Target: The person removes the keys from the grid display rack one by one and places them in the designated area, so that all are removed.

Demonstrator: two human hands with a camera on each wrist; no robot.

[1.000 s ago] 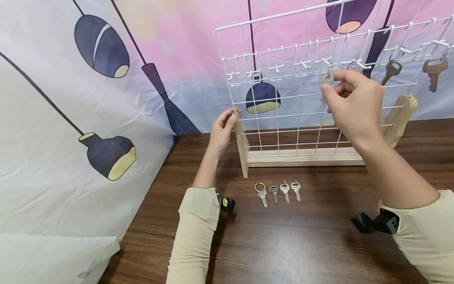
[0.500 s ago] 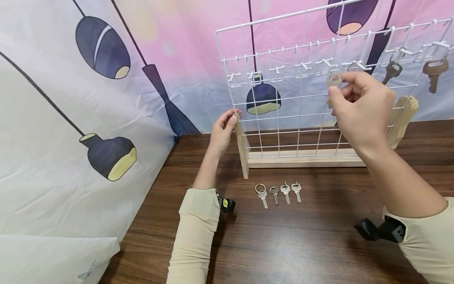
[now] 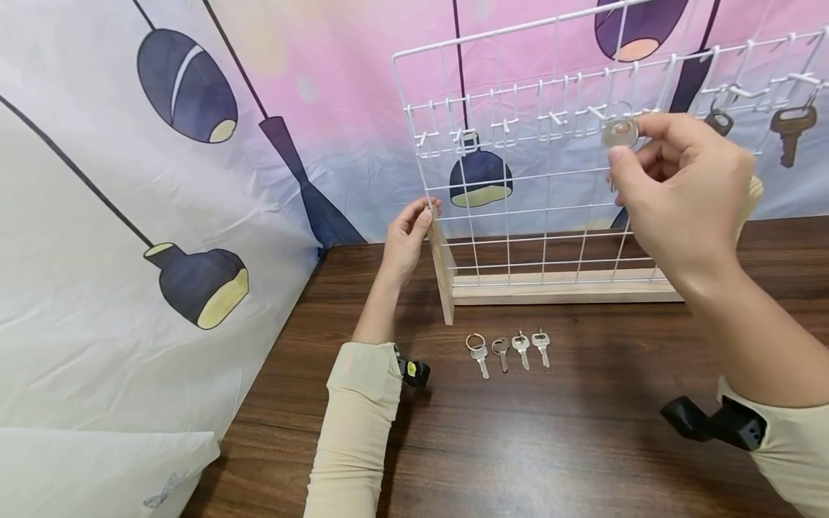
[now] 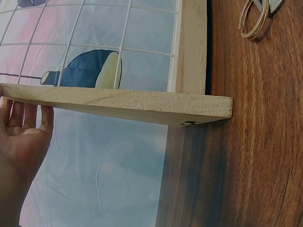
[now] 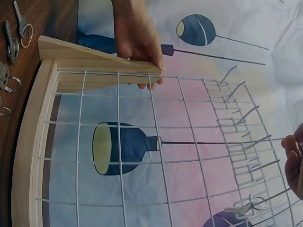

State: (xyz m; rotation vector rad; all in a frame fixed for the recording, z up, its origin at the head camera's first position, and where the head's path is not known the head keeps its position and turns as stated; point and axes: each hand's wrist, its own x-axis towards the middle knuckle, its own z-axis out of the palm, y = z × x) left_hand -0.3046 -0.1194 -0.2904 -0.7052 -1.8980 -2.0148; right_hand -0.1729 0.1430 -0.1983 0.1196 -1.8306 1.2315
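My right hand pinches the head of a silver key between thumb and index finger. The key's ring shows above it, close to a hook in the row of the white wire grid rack. My left hand grips the upper end of the rack's left wooden leg, thumb in front and fingers behind. In the right wrist view, another key hangs by its ring near my right fingers. Two brownish keys hang at the right, one of them a bronze key; my hand partly covers the other.
Several keys lie in a row on the brown wooden table before the rack, among them a key with a large ring. Other white hooks line the grid's left part. A printed cloth hangs behind and to the left.
My right hand has moved to the right along the hook row with the silver key, now covering part of a hanging brownish key. My left hand stays on the rack's leg.
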